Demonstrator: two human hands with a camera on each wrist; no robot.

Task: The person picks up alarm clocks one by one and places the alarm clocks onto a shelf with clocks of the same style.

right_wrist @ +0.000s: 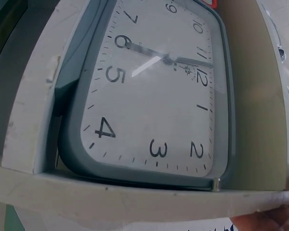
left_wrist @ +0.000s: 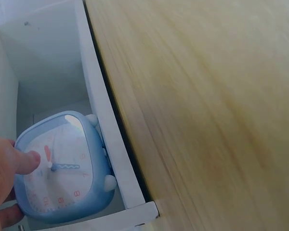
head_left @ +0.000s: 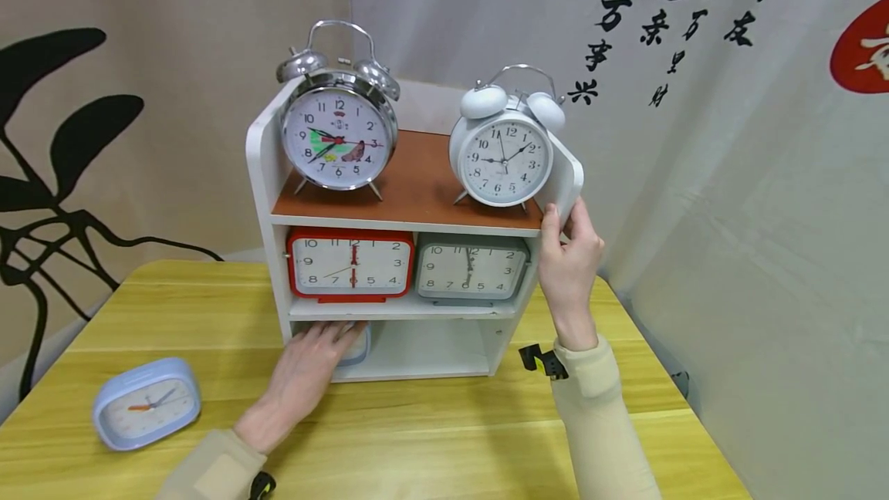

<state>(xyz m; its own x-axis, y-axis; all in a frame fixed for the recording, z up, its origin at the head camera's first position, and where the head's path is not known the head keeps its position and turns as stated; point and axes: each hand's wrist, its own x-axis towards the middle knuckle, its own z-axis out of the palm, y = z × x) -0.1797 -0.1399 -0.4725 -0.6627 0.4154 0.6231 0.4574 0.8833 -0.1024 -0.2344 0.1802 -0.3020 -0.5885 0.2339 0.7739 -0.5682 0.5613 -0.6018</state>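
My left hand (head_left: 305,369) reaches into the bottom compartment of a white shelf unit (head_left: 403,313) and grips a light blue alarm clock (left_wrist: 62,168). In the left wrist view the thumb lies on its dial and another finger is at its edge; the rest of the grip is hidden. The clock stands at the compartment's left end. My right hand (head_left: 571,272) pinches the front edge of the unit's right side panel, below the top board. Nearest to it, in the middle compartment, is a grey-green rectangular clock (right_wrist: 144,106), beside a red rectangular clock (head_left: 350,265).
On the brown top board stand a silver twin-bell clock (head_left: 339,141) at left and a white twin-bell clock (head_left: 505,160) at right. Another light blue clock (head_left: 147,405) sits on the wooden table (head_left: 430,438), left of the unit. A curtain with black lettering hangs behind.
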